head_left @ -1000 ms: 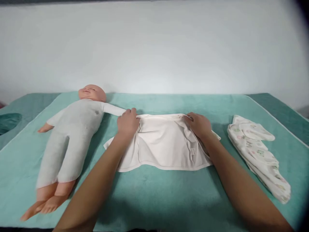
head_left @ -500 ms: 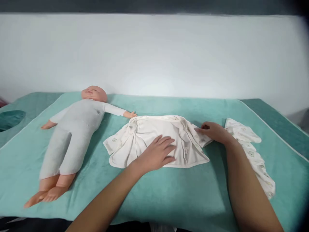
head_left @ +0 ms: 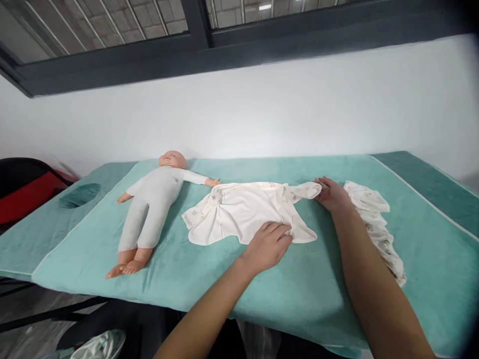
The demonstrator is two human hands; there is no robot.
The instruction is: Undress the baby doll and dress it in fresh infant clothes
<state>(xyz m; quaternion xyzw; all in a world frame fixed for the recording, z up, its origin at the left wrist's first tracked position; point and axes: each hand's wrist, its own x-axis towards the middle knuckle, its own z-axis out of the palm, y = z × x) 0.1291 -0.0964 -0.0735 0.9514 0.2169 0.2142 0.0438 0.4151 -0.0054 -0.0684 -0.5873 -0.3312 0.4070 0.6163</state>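
A white baby shirt (head_left: 247,207) lies spread open with its plain inside up, and small prints show along its edges and sleeves. My right hand (head_left: 334,193) pinches the cuff of its right-side sleeve, which is drawn out sideways. On the shirt's lower right part rests my left hand (head_left: 266,244), palm down, fingers loosely stretched and holding nothing. To the left, a baby doll (head_left: 157,192) with a white cloth body lies on its back. One doll hand (head_left: 213,182) is close to the shirt's upper left edge.
Another printed white baby garment (head_left: 374,224) lies bunched beside my right forearm. Everything lies on a teal-covered table (head_left: 168,286) with a round hole (head_left: 79,195) at its left end. A white wall and dark window frame (head_left: 299,45) stand behind; a red-black chair (head_left: 28,197) is at left.
Both hands have left the shirt's collar edge. My left hand came down onto the shirt; my right moved to the sleeve and stretched it outward. The view has tilted up.
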